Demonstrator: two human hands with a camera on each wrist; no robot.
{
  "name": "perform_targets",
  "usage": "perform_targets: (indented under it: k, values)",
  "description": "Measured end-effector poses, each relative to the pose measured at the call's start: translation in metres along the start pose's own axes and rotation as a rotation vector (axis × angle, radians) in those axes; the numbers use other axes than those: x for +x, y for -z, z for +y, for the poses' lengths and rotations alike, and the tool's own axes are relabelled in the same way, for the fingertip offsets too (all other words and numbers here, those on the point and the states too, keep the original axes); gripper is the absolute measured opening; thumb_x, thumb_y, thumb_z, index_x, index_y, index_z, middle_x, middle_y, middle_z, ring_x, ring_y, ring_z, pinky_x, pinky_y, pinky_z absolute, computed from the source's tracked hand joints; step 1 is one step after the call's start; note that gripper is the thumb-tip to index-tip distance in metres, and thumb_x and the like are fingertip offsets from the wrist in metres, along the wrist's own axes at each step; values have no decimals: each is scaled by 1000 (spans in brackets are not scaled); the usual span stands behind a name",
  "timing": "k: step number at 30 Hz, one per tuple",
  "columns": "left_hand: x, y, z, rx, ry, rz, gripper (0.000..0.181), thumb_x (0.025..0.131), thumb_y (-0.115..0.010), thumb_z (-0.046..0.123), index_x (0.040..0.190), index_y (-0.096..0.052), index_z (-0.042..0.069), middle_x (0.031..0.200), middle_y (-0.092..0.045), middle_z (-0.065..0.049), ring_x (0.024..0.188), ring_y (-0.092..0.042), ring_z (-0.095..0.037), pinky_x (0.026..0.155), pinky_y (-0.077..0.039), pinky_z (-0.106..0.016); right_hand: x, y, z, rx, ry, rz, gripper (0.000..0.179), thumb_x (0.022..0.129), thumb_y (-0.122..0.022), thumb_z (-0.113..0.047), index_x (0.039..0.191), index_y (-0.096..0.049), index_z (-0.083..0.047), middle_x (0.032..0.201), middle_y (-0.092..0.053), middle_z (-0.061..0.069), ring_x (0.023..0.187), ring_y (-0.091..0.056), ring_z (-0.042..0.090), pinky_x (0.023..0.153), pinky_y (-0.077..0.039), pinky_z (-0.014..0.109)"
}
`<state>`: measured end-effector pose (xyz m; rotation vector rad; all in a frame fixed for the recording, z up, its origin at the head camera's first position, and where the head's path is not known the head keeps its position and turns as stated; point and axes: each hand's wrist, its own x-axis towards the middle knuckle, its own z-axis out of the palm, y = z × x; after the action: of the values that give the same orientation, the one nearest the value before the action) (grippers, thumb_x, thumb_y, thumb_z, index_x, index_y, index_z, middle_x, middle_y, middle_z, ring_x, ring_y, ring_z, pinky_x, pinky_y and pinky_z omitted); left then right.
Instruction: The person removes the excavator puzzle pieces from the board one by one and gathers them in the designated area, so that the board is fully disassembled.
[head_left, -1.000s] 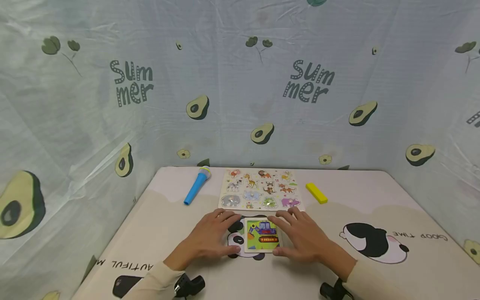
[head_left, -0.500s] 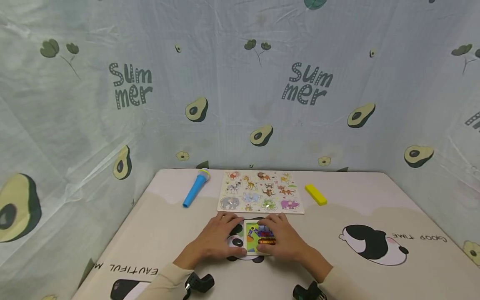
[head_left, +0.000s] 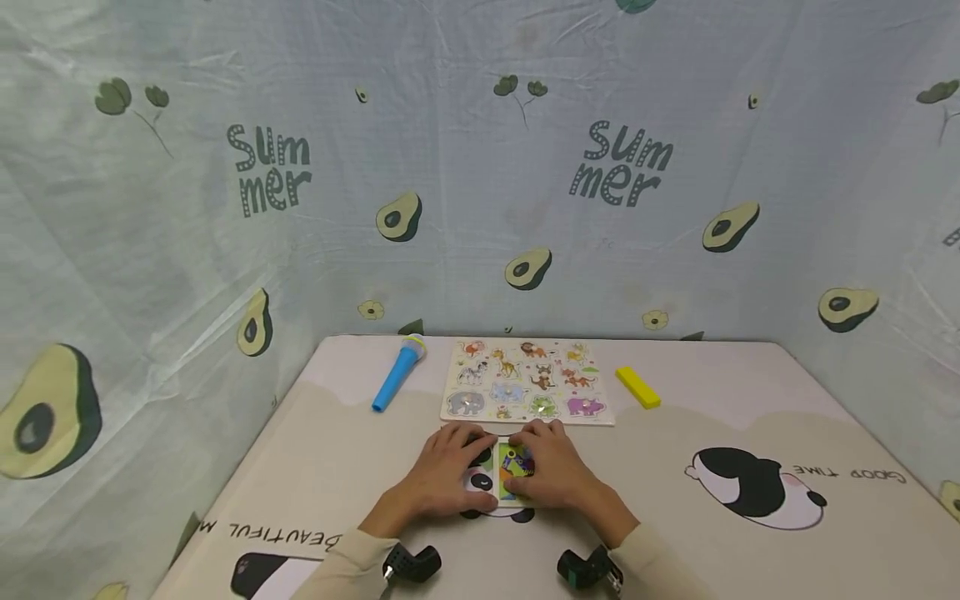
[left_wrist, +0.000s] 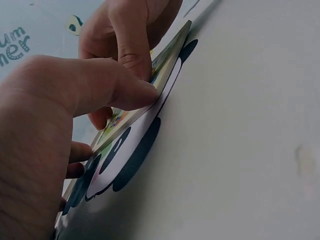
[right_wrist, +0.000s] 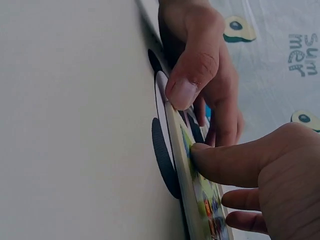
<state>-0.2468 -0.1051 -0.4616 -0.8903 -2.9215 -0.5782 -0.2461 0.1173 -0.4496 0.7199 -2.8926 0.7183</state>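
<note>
A small picture puzzle (head_left: pixel 507 497) in a pale frame lies over the printed panda on the table, showing part of a digger picture. My left hand (head_left: pixel 446 473) spans its left side and grips the frame, thumb at the near corner and fingers at the far one. Over the puzzle's right half lies my right hand (head_left: pixel 558 468), hiding that part. In the right wrist view its thumb (right_wrist: pixel 220 162) presses on the picture (right_wrist: pixel 205 195), with its fingers reaching toward the far edge. The left thumb (left_wrist: pixel 132 95) touches the frame's edge in the left wrist view.
Just behind the hands lies an animal peg board (head_left: pixel 527 381). A blue toy microphone (head_left: pixel 394 379) lies left of it, and a yellow block (head_left: pixel 638 387) to its right. Beyond the table (head_left: pixel 750 400) hangs a printed cloth (head_left: pixel 457 167).
My right hand has slid left from the puzzle's right edge onto the picture, covering more of it. The left hand has stayed at the left edge, shifting slightly right.
</note>
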Motion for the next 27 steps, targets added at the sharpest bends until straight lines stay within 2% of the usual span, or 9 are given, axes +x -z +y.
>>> perform_targets:
  k: [9, 16, 27]
  values:
    - [0, -2, 2, -3, 17, -3, 83, 76, -67, 61, 148, -53, 22, 145, -46, -2, 141, -31, -32, 114, -27, -60, 0, -3, 2, 33, -12, 32, 47, 80, -82, -35, 118, -73, -10, 114, -60, 4, 100, -44, 22, 83, -43, 41]
    - [2, 0, 1, 21, 16, 14, 83, 76, -69, 63, 148, -53, 22, 143, -46, -2, 141, -32, -33, 114, -28, -60, 6, -4, 1, 35, -21, 63, 45, 81, -84, -36, 115, -75, -8, 103, -61, 0, 91, -43, 16, 73, -41, 32]
    - [0, -2, 1, 14, 11, -1, 86, 77, -67, 64, 149, -51, 20, 150, -46, -2, 144, -30, -33, 114, -26, -61, 8, -7, 0, 62, -54, 30, 46, 81, -84, -33, 115, -68, -7, 96, -58, -1, 92, -48, 17, 80, -44, 37]
